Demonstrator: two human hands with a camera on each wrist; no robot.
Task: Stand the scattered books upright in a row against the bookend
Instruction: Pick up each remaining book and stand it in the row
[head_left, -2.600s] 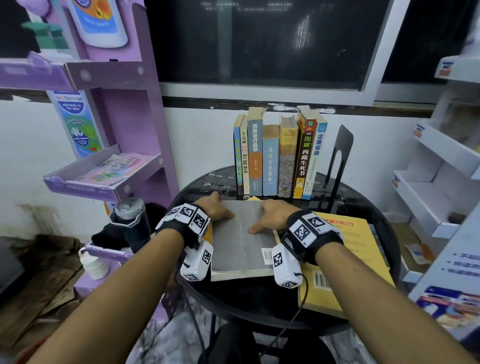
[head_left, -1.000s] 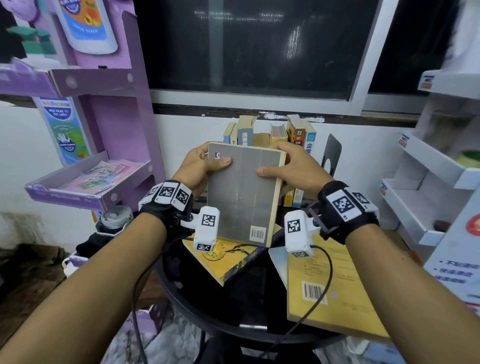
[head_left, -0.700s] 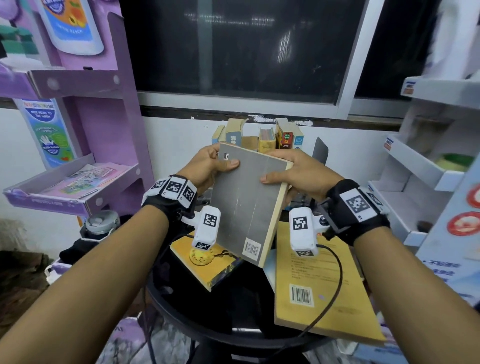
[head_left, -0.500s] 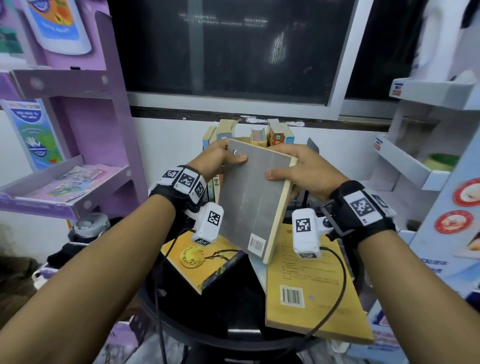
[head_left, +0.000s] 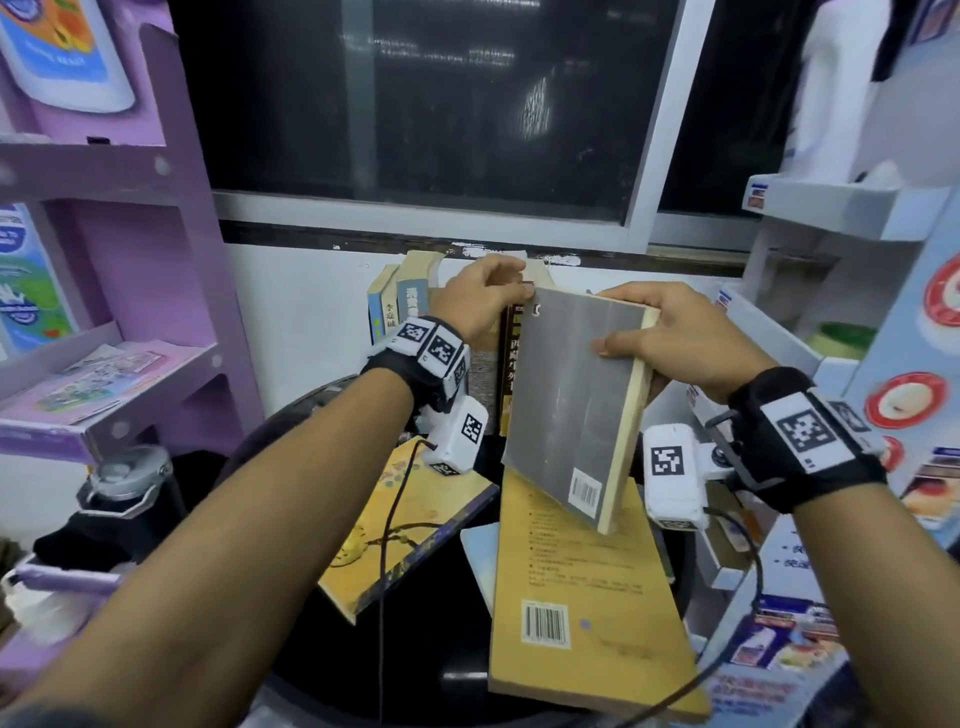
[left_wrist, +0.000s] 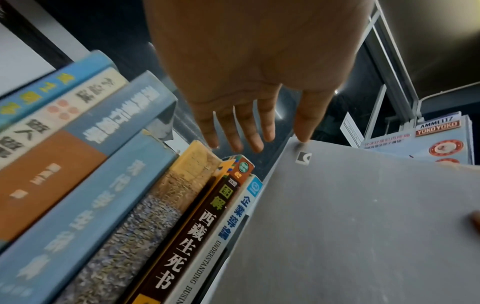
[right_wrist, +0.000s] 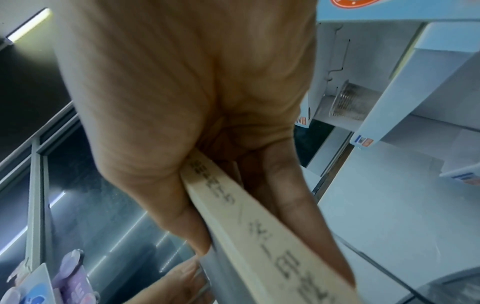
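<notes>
My right hand (head_left: 639, 332) grips a grey-covered book (head_left: 571, 405) by its top right corner, thumb on the cover and fingers behind. The book hangs nearly upright, tilted, just right of the row of standing books (head_left: 410, 306). The right wrist view shows its cream edge (right_wrist: 259, 236) pinched between thumb and fingers. My left hand (head_left: 488, 296) reaches over the row's tops with straight fingers (left_wrist: 233, 131); its thumb touches the grey book's top left corner (left_wrist: 303, 158). The row (left_wrist: 130, 205) stands spine-out. The grey book hides the bookend. A large yellow book (head_left: 582, 613) and a yellow-purple one (head_left: 410, 530) lie flat.
The books lie on a round black table (head_left: 322, 660), with a pale blue book (head_left: 480, 551) under the large yellow one. A purple display shelf (head_left: 130, 364) stands at the left and white shelves (head_left: 831, 218) at the right. A dark bottle (head_left: 124, 483) sits low on the left.
The grey book came up off the table, turned upright and moved back to the right end of the row. My left hand slid off its left edge to the row's tops.
</notes>
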